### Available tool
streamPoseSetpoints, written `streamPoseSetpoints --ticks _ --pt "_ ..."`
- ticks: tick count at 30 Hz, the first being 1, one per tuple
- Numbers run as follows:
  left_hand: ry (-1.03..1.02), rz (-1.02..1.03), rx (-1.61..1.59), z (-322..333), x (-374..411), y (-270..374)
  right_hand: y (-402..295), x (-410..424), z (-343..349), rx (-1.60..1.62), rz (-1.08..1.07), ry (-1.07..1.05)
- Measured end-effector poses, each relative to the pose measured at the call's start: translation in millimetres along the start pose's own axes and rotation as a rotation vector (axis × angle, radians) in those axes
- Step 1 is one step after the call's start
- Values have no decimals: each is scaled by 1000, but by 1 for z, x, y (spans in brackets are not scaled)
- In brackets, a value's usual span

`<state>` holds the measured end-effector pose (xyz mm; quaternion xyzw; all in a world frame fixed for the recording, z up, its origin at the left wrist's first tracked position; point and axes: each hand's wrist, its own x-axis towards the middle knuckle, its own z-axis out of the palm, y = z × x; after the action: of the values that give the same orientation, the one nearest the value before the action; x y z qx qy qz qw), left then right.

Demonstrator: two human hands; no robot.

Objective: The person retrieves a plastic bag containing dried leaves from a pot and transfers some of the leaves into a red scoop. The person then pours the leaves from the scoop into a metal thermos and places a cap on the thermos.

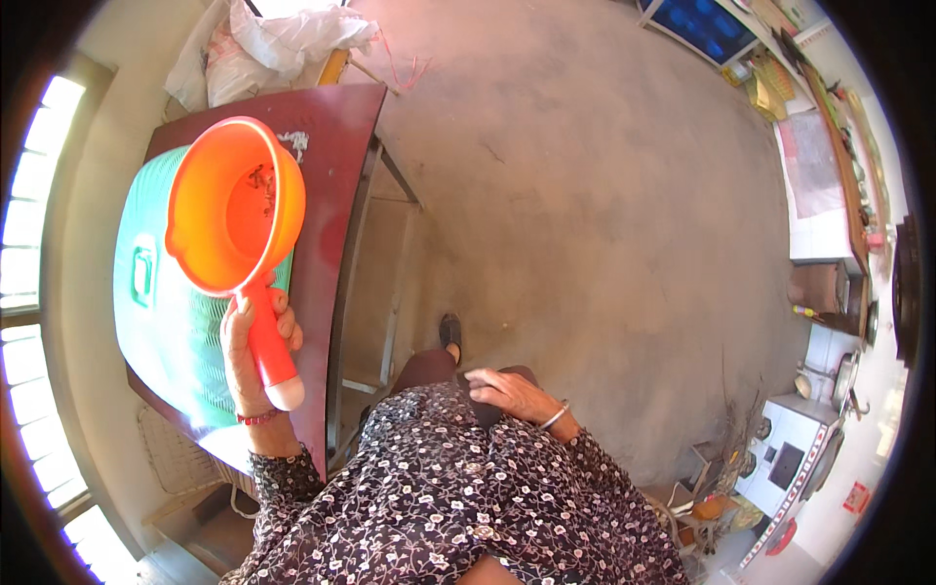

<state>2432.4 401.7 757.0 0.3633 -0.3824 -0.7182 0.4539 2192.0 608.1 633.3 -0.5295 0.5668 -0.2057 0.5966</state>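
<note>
My left hand grips the red handle of an orange plastic water dipper, with a white cap at the handle's end. Its bowl faces up and has a pouring lip; dark marks show on the inner bottom. Below the dipper, a green plastic food cover rests on a dark red table. The cover has a slotted pattern and a small handle. In front of my dark trousers, my right hand has loosely bent fingers, with nothing visible in them. A white bangle circles that wrist.
White plastic sacks are piled beyond the table's far end. Concrete floor stretches to my right. Along the right wall run a cluttered counter and a white-tiled stove, with dry sticks beside it. Barred windows line the left.
</note>
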Motion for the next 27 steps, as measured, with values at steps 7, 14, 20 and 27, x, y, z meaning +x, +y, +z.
streamPoseSetpoints --ticks 7,14,20,27 --pt "-6 27 94 27 49 2 30 -6 -20 144 -110 24" --pt "51 29 72 -12 31 4 83 28 -5 158 -22 303" --pt "72 -18 100 -19 29 2 125 28 -13 34 192 574" --pt "37 -172 49 -5 41 1 103 25 -48 -8 231 778"
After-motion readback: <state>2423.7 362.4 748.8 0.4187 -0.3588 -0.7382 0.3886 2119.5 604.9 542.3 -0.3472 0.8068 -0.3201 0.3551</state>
